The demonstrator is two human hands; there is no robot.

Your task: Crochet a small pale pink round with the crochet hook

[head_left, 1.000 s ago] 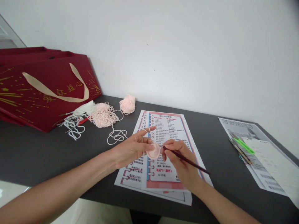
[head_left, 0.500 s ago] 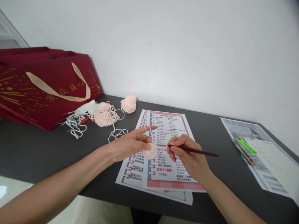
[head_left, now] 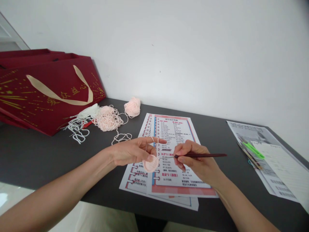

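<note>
My left hand pinches a small round pink crochet piece between thumb and fingers, with pink yarn looped over its outstretched index finger. My right hand grips a dark brown crochet hook like a pen, its metal tip pointing left toward the piece with a short gap between them. Both hands hover over printed pattern sheets with red and blue borders on the dark table.
Loose pink yarn, a small pink yarn ball and white yarn lie at the back left beside a dark red gift bag. At the right are more papers with green-handled snips. A white wall stands behind.
The crochet piece has dropped lower in my left hand. My right hand drew the hook back to the right and turned it level, so its tip has come out of the piece.
</note>
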